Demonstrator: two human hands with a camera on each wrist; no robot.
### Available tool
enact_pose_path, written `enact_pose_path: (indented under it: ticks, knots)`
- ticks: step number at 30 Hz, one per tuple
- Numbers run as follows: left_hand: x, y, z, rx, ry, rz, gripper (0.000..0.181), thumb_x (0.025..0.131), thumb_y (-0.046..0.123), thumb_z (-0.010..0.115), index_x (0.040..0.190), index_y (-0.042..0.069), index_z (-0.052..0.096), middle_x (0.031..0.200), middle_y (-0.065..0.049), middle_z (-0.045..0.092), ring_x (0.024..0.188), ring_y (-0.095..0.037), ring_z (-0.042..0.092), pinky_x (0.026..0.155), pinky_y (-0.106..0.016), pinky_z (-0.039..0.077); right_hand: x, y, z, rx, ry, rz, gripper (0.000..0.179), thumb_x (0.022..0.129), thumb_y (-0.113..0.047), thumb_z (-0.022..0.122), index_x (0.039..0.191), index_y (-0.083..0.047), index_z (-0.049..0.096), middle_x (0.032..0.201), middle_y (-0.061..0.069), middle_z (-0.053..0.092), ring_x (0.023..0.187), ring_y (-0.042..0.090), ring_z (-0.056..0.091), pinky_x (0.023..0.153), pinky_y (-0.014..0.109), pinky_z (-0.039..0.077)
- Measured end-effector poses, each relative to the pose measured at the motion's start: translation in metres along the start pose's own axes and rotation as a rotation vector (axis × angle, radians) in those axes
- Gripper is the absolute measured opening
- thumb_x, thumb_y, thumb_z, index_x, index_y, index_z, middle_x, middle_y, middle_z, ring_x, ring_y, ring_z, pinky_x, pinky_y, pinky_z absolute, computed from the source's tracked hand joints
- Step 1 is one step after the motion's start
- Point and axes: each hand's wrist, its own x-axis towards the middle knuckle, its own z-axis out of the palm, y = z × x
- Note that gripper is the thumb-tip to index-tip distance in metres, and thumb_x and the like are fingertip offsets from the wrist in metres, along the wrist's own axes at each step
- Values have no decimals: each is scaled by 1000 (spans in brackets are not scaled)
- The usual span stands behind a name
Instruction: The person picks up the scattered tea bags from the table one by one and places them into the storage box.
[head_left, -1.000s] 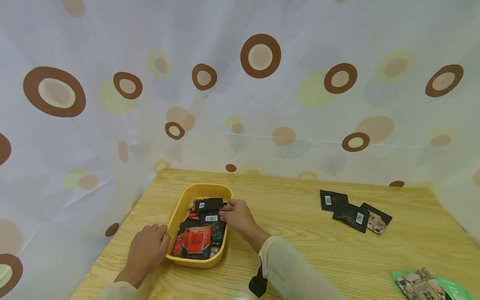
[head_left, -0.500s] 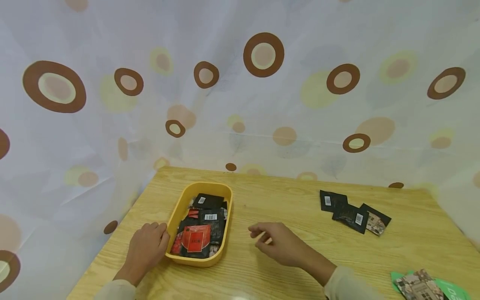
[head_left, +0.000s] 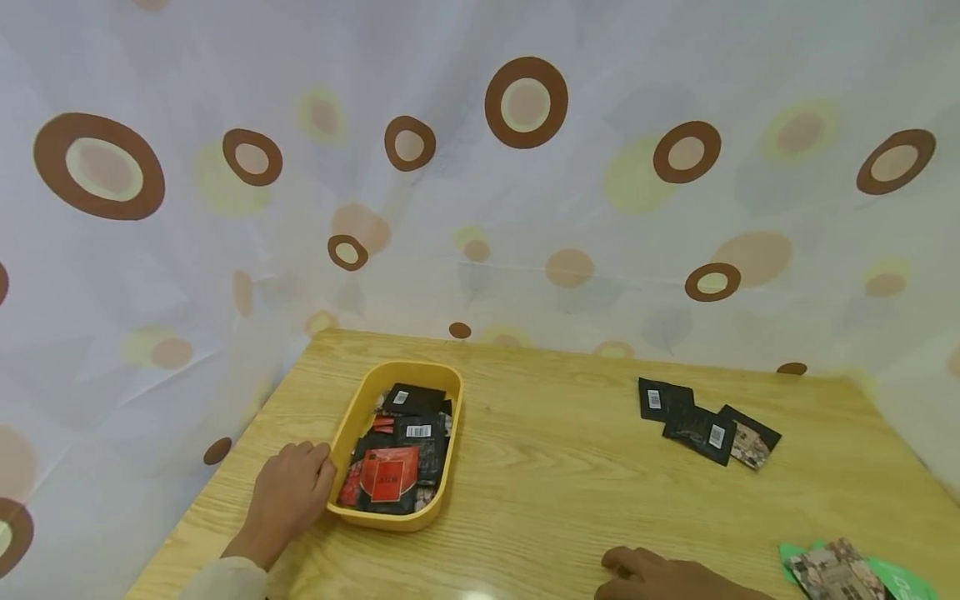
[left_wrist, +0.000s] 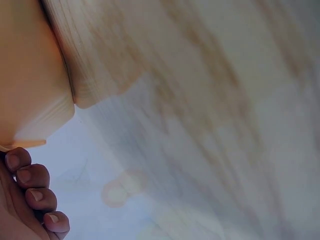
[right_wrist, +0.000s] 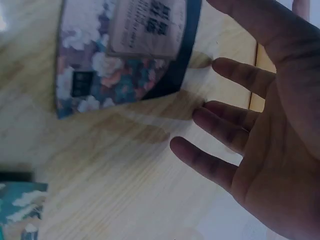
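Note:
My left hand (head_left: 288, 496) grips the left front rim of a yellow plastic bin (head_left: 393, 522), its fingers (left_wrist: 40, 198) curled at the edge in the left wrist view. Inside the bin lie small flat sachets, among them a red one (head_left: 390, 475) and a black one with a barcode (head_left: 415, 402). Low in the head view, my right hand (head_left: 667, 579) is partly cut off by the frame. Seen from its wrist, this hand (right_wrist: 270, 135) has fingers stretched and spread, beside a flower-patterned sachet (right_wrist: 110, 62) with a dark edge.
Three sachets, two black (head_left: 701, 433) and one patterned (head_left: 752, 447), lie overlapping at the back right of the wooden table (head_left: 547, 475). A floral sachet (head_left: 838, 567) lies over green packets (head_left: 903, 582) at the front right. A dotted sheet (head_left: 525, 208) hangs behind and at the sides.
My right hand has left the bin's right side, moving right and towards the front edge. The black sachet it was touching now lies at the back of the bin. My left hand stays on the rim.

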Motion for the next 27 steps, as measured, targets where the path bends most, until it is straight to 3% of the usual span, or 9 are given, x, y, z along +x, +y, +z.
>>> enact_pose_path:
  ticks: [4,9,16,19,24,27]
  knots:
    - [1,-1,-1,3,-2,-12,33,98,12,44,65,15,40,60,0,36,57,-16,32,54,-28,29,0,-4,11,-144,121,-38,28,98,-41,60,123,-31,55,118,7,57,93,5,56,59,5,37]
    - [-1,-2,1,-13,-23,-19,34,99,12,42,65,16,40,60,1,35,56,-15,31,54,-27,28,5,-5,15,-200,202,-53,19,97,-39,62,113,-30,57,113,0,57,88,-2,51,63,1,34]
    - [-1,-1,1,0,13,4,34,98,12,44,65,16,39,59,1,34,56,-15,30,54,-26,27,4,0,13,-95,157,-30,20,97,-38,62,114,-28,58,116,7,57,92,4,56,62,9,41]
    - [1,0,-1,14,14,4,33,98,12,45,65,16,40,60,1,35,56,-16,32,55,-27,28,4,-2,14,-143,162,-36,20,97,-41,62,112,-29,57,117,8,57,93,6,56,61,10,39]
    - [2,1,-3,20,3,-4,33,98,12,44,66,15,40,60,1,36,56,-16,32,55,-28,28,5,-2,13,-212,209,-33,12,97,-40,61,96,-28,58,115,6,56,88,2,51,60,4,32]
    - [2,1,-2,13,1,-10,33,98,12,44,66,15,40,59,1,35,56,-16,31,54,-27,27,5,0,13,-213,216,-22,14,97,-39,61,91,-28,57,104,-1,54,79,-5,43,59,5,29]
